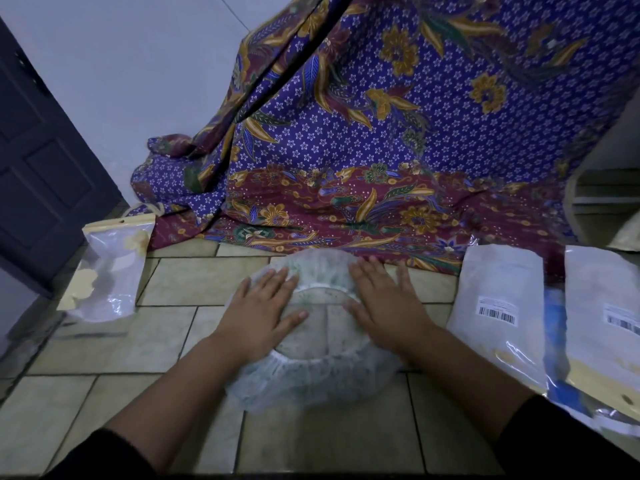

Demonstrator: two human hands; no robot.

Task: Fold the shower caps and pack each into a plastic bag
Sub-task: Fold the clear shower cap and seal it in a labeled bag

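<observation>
Flattening step in hand: the cap (311,386) lies on the floor (104,341) at lower centre, left hand (263,306) and right hand (384,303) pressing it with flat, straight fingers; next move likely calls for folding it in half, then bagging.

Not much is coming through as readable here, tbh. Over at 3 o'clock, a white barcode sticker (497,311) is sitting on the nearer plastic bag (498,271), with black bars and some tiny print that's blurring out completely. Further out at 3 o'clock, a second barcode sticker (622,322) is showing on the outer plastic bag (599,282), running off the frame edge and just as unreadable.
</observation>
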